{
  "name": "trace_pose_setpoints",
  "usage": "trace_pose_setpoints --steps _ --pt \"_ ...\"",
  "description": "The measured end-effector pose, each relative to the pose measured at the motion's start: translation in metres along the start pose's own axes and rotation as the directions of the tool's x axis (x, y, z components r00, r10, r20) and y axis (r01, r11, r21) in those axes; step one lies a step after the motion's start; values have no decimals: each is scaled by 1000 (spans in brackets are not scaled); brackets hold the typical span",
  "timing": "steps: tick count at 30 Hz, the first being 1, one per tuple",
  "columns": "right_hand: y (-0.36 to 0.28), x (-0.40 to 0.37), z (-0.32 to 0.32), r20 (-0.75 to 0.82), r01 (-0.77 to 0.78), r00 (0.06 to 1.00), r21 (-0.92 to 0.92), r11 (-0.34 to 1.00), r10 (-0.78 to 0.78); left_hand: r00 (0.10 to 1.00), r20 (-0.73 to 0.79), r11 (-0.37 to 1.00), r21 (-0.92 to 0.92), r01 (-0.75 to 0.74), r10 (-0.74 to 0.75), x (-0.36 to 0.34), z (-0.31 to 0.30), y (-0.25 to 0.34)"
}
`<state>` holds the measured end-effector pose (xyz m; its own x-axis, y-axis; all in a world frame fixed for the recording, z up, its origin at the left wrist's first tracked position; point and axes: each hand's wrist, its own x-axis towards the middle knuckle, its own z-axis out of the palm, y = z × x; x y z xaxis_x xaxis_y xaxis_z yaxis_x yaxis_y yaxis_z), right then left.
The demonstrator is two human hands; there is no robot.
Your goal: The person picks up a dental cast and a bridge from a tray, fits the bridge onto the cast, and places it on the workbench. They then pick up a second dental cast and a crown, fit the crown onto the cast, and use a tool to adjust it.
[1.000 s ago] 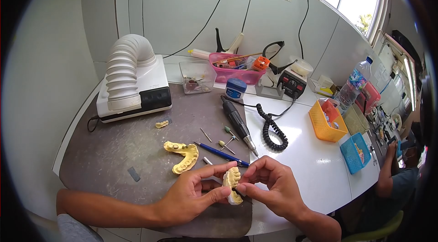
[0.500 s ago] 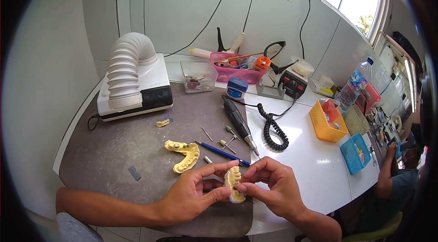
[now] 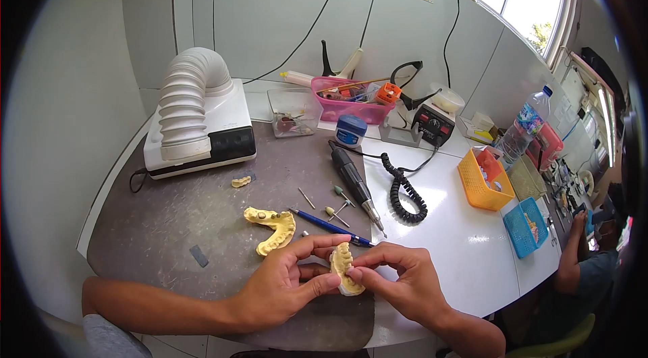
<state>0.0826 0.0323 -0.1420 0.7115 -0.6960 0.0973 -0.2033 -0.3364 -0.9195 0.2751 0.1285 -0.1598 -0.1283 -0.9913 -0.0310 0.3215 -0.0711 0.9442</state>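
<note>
1. Head view, only angle I've got. Clock's centred on the tooth model (image 3: 341, 264) you've got up front near the table's edge, standing roughly upright between both hands.
2. Your left hand (image 3: 285, 285) is at 9 o'clock, gripping the model's side with thumb and fingers.
3. Your right hand (image 3: 407, 280) sits at 3 o'clock in a narrow pinch on the model's near edge. Can't tell if there's something tiny under that thumb.
4. The U-shaped model (image 3: 275, 236) lies at 10 o'clock, near your left hand; farther out, between 10 and 11, there's a small tooth piece (image 3: 239, 183).
5. At 12 you've got the blue pen (image 3: 326, 224), then the black drill (image 3: 349, 176) beyond it.
6. Orange basket (image 3: 482, 186) at 2 o'clock.
</note>
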Motion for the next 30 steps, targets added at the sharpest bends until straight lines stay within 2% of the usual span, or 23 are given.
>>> trace_pose_setpoints --steps 11,14,16,22,30 --pt "2 0 -1 19 -28 999 29 999 28 1000 6 1000 3 12 -12 0 -1 -1" --pt "6 -1 0 10 23 1000 34 999 -23 1000 1 1000 -12 17 -17 -1 -1 1" --pt "5 -1 2 -6 -34 999 82 996 35 1000 -6 999 -25 30 -30 -1 0 1" --pt "8 -1 3 -14 -44 999 117 992 46 1000 -2 999 -39 29 -30 -1 -1 0" --pt "6 0 1 -16 -16 1000 52 999 17 987 33 984 -82 157 -154 1 -3 4"
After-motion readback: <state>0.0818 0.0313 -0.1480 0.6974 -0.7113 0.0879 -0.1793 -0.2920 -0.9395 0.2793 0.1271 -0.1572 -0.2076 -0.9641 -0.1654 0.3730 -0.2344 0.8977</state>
